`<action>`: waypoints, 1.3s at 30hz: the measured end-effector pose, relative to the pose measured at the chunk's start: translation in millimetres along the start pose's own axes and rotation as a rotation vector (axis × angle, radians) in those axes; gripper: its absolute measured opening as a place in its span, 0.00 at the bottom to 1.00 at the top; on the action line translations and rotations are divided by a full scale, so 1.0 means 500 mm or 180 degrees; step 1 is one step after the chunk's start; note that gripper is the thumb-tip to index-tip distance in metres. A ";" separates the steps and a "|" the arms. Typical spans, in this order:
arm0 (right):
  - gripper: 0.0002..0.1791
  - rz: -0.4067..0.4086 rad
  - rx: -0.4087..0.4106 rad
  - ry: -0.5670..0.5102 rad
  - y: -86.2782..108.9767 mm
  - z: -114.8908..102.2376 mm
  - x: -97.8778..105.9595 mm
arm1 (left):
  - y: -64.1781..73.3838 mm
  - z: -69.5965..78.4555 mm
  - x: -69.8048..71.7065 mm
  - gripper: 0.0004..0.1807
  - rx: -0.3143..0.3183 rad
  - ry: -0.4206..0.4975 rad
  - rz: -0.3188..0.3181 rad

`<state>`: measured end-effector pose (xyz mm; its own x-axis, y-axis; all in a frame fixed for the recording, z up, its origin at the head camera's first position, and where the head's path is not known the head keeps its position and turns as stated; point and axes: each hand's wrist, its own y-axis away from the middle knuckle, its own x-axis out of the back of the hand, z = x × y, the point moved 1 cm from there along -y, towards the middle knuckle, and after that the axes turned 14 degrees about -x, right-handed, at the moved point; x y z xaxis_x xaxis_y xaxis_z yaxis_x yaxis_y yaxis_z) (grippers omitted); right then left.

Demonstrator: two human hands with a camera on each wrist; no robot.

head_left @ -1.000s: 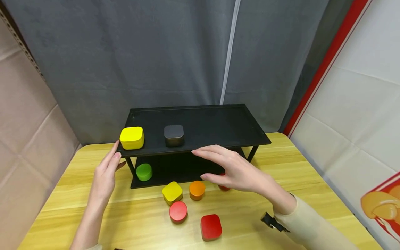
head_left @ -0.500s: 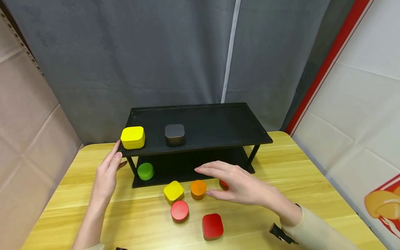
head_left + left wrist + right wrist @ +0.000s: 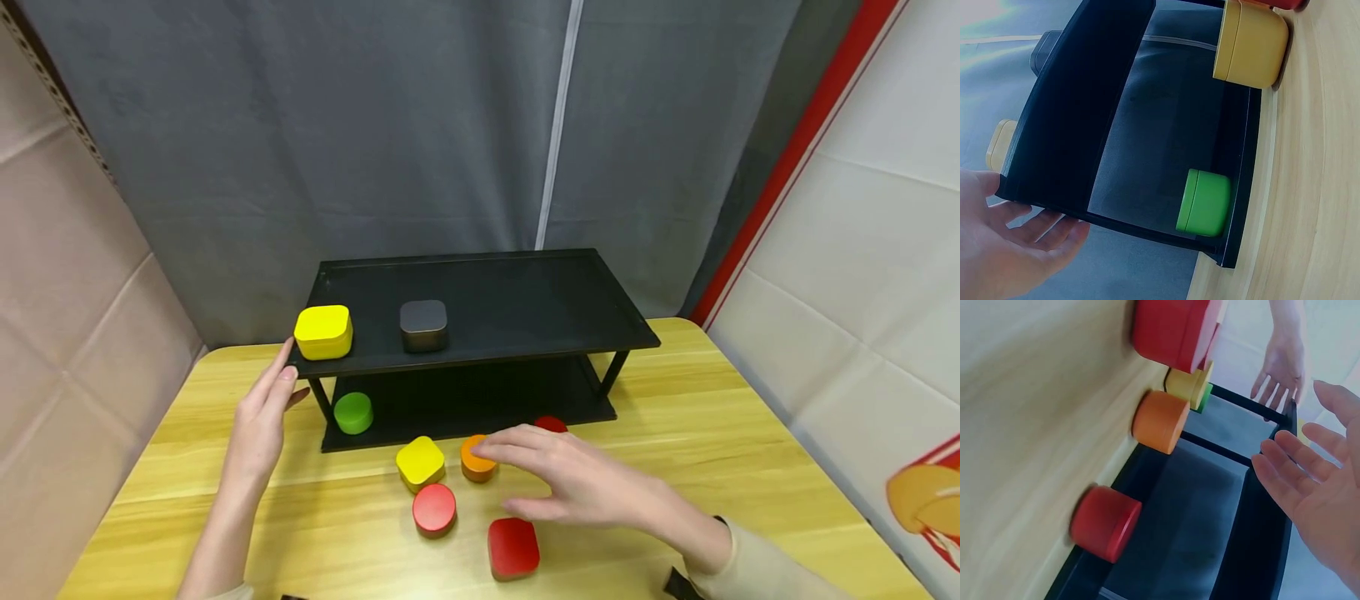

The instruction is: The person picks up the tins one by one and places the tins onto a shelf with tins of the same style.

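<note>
My left hand (image 3: 258,425) holds the left front corner of a black two-tier shelf (image 3: 510,308), thumb at the corner and other fingers along the side. Beside its fingertips, a yellow rounded-square box (image 3: 324,333) stands on the top tier. Nothing is in my right hand (image 3: 566,475), whose fingers are spread above the tabletop. In the head view, its fingertips overlap an orange round box (image 3: 477,462), and its thumb lies over the far edge of a red rounded-square box (image 3: 513,550). Behind it, a dark red round box (image 3: 551,424) is partly hidden.
A dark grey box (image 3: 423,325) sits on the top tier. Below, a green round box (image 3: 1205,203) occupies the lower tier's left end. In front are a yellow box (image 3: 420,462) and a lighter red round box (image 3: 434,509). A grey curtain (image 3: 420,150) hangs behind the shelf.
My right hand has moved down and back from the shelf's front edge to above the boxes on the table. The left hand stays at the shelf corner.
</note>
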<state>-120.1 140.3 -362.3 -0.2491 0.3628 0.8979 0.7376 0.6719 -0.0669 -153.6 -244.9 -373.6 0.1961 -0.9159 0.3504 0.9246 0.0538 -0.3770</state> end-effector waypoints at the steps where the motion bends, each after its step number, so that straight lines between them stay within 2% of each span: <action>1: 0.32 -0.0017 -0.0010 -0.0013 0.001 0.001 -0.003 | 0.000 0.000 0.000 0.29 -0.0006 0.0000 0.0000; 7: 0.32 -0.0131 0.0047 0.0058 0.005 0.006 -0.022 | 0.001 0.000 -0.001 0.31 -0.0036 0.0006 0.0003; 14: 0.33 -0.0525 -0.0238 0.0151 0.013 0.008 -0.038 | 0.002 0.001 -0.002 0.30 -0.0009 0.0006 -0.0001; 26: 0.35 -0.0669 -0.0111 0.0353 0.022 0.018 -0.069 | -0.002 0.002 -0.001 0.29 0.0025 0.0001 -0.0001; 39: 0.38 -0.0913 -0.0344 0.0338 0.031 0.029 -0.092 | -0.001 0.000 -0.002 0.29 0.0026 -0.0016 0.0014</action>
<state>-106.3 143.2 -410.8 -0.3937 0.0953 0.9143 0.7107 0.6624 0.2370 -154.4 -244.1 -373.8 0.2018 -0.9135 0.3532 0.9264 0.0611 -0.3714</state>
